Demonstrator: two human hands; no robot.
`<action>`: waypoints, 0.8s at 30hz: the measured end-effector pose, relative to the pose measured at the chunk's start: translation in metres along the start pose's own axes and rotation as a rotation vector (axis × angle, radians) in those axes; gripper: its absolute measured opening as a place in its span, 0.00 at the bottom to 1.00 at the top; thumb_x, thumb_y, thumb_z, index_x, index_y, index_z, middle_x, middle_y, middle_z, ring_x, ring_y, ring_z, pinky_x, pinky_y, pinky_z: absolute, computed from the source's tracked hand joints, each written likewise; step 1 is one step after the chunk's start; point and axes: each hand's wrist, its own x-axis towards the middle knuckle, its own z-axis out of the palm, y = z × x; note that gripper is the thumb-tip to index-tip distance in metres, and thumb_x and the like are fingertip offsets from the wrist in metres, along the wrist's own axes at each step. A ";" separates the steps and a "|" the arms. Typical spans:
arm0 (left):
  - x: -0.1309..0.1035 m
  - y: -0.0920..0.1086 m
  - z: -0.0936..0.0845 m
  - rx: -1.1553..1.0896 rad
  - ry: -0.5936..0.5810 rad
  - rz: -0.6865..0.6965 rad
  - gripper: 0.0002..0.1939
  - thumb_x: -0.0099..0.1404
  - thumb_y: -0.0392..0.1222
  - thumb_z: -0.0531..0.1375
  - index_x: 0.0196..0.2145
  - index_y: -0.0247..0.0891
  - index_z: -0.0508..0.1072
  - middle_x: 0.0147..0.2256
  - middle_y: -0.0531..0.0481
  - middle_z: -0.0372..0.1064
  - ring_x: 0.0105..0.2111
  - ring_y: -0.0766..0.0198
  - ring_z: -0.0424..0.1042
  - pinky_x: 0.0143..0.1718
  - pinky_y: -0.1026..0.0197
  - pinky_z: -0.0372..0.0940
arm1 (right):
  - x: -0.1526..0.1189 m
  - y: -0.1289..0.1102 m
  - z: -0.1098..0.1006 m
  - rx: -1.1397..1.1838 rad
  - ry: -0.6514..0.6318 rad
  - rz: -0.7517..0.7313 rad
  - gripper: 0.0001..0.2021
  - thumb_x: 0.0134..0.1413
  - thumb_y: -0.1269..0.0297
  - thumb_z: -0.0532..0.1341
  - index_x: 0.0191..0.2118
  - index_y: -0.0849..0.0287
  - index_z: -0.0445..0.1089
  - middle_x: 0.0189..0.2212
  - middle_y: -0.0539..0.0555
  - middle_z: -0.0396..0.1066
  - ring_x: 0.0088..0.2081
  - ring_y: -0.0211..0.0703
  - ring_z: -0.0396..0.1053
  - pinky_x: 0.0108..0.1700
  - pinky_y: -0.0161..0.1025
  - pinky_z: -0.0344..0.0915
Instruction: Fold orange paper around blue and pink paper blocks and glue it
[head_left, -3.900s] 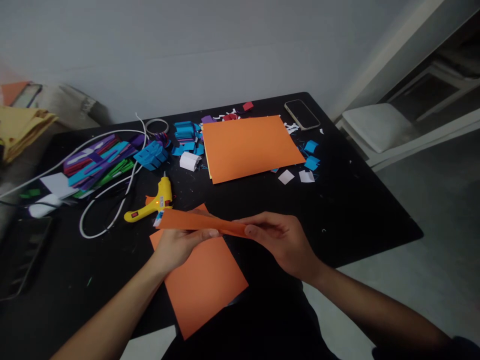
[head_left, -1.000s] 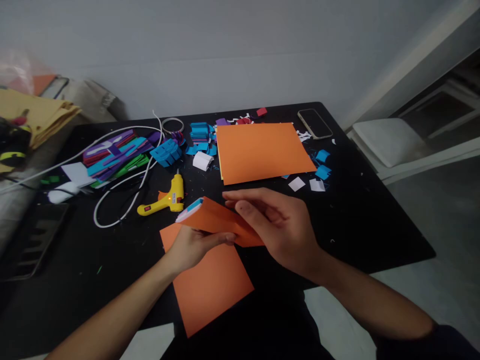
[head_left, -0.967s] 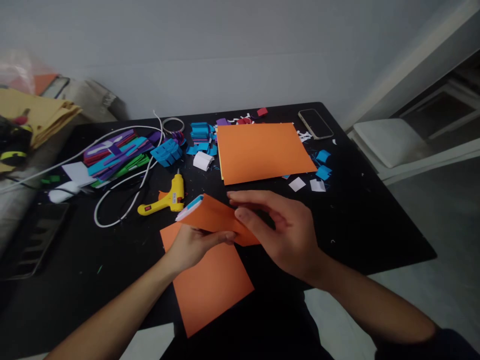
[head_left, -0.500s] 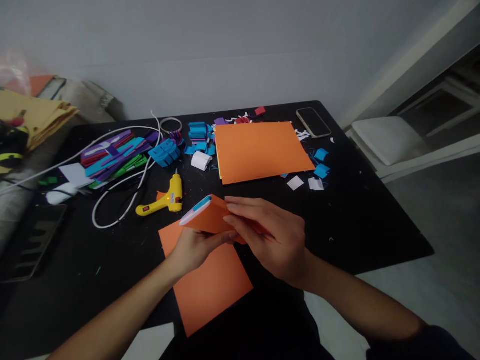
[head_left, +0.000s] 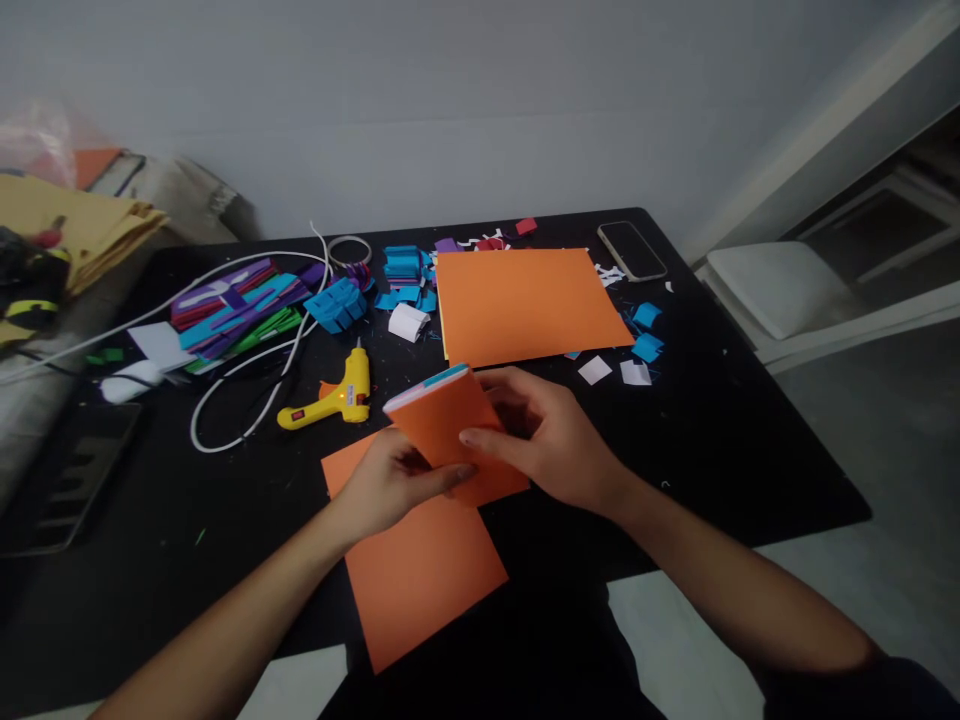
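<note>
A small orange booklet (head_left: 442,425), with white and blue edges showing along its top, is held tilted between both hands. My left hand (head_left: 390,485) grips its lower left side, thumb across the front. My right hand (head_left: 551,435) holds the right side, thumb on the orange face and fingers behind. Beneath them an orange sheet (head_left: 424,580) lies at the near side of the black table (head_left: 675,540). A yellow glue gun (head_left: 341,395) rests to the left of the booklet.
Larger orange sheets (head_left: 525,305) lie at the back, with blue and white paper scraps around them. Coloured paper strips (head_left: 240,310) and a looped white cable (head_left: 196,420) are at the left. A phone (head_left: 632,251) lies at the back right corner.
The booklet has turned so that its orange face shows more fully. My right hand has shifted from its upper edge to its right side, thumb now in front.
</note>
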 end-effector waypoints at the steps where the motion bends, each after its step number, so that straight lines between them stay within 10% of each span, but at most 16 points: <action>1: 0.001 0.000 -0.001 -0.008 0.006 0.005 0.12 0.61 0.44 0.72 0.39 0.35 0.80 0.30 0.48 0.79 0.28 0.62 0.78 0.31 0.61 0.76 | 0.003 0.003 -0.004 0.028 -0.009 0.020 0.21 0.53 0.66 0.73 0.53 0.57 0.74 0.46 0.56 0.82 0.47 0.49 0.82 0.50 0.46 0.80; 7: 0.003 0.000 -0.001 -0.071 0.116 0.023 0.12 0.68 0.47 0.68 0.44 0.38 0.76 0.32 0.51 0.76 0.31 0.66 0.75 0.33 0.64 0.71 | 0.011 0.023 -0.016 0.242 0.000 0.143 0.20 0.50 0.64 0.75 0.49 0.56 0.75 0.49 0.56 0.81 0.52 0.50 0.79 0.58 0.51 0.76; 14: 0.005 0.002 -0.006 0.133 0.180 -0.038 0.18 0.70 0.56 0.64 0.45 0.37 0.80 0.31 0.49 0.78 0.31 0.60 0.76 0.30 0.62 0.70 | 0.014 0.044 -0.023 0.332 0.073 0.271 0.14 0.53 0.56 0.73 0.39 0.57 0.73 0.36 0.51 0.78 0.38 0.44 0.78 0.38 0.41 0.79; 24: 0.003 -0.005 -0.018 0.629 0.188 0.280 0.18 0.77 0.45 0.57 0.60 0.39 0.76 0.49 0.42 0.81 0.46 0.57 0.81 0.42 0.60 0.74 | 0.007 0.044 -0.028 -0.110 0.055 -0.123 0.24 0.56 0.63 0.72 0.58 0.51 0.71 0.51 0.55 0.77 0.47 0.49 0.77 0.45 0.45 0.76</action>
